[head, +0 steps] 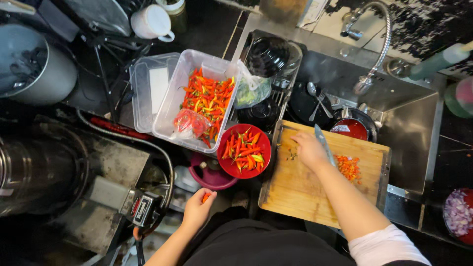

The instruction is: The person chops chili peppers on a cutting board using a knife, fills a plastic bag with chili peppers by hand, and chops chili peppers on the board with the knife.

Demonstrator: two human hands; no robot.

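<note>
- The right hand (309, 150) is closed round the handle of a knife (323, 143), whose blade lies over the wooden cutting board (300, 194) and points away from the person.
- Just right of the blade sits a small heap of chopped chilli (349, 167) on the board.
- The left hand (197, 211) hangs low, off the board, its fingers pinched on a single orange-red chilli (205, 197).
- Just above that hand stands a red bowl (262, 148) of whole chillies, resting on a purple bowl (214, 178) and touching the board's left edge.
- Beyond the red bowl is a clear plastic tub (170, 106) filled with red, orange and green chillies.
- The board spans a steel sink (414, 128) that holds dark dishes and spoons.
</note>
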